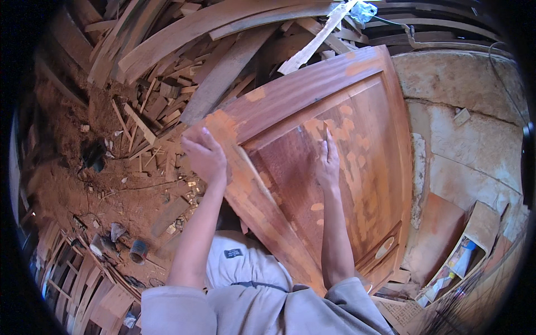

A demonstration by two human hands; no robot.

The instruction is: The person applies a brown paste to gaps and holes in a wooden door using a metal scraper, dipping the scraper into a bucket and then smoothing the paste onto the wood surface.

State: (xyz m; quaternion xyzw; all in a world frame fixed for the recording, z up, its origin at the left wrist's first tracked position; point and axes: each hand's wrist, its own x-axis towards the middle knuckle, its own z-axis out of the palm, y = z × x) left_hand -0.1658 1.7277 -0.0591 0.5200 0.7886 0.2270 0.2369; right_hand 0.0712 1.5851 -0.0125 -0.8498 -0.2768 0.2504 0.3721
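Observation:
A reddish-brown wooden panel door (285,162), patched with orange filler, lies tilted in front of me. My left hand (205,153) is closed around its near left corner, with the thumb resting on a broad patch of filler. Over the recessed middle panel is my right hand (328,162), its fingers pressed together and pointing away from me. A thin pointed tip shows beyond those fingers, beside the filler spots; what it belongs to is too small to make out. An oval inset (384,248) sits in the door's lower right part.
Offcuts and long planks (240,61) pile up behind the door. Sawdust covers the floor (111,178) at left, where a small can (138,252) stands. Pale concrete slabs (469,128) lie at right, near an open wooden box (474,234) holding a bottle.

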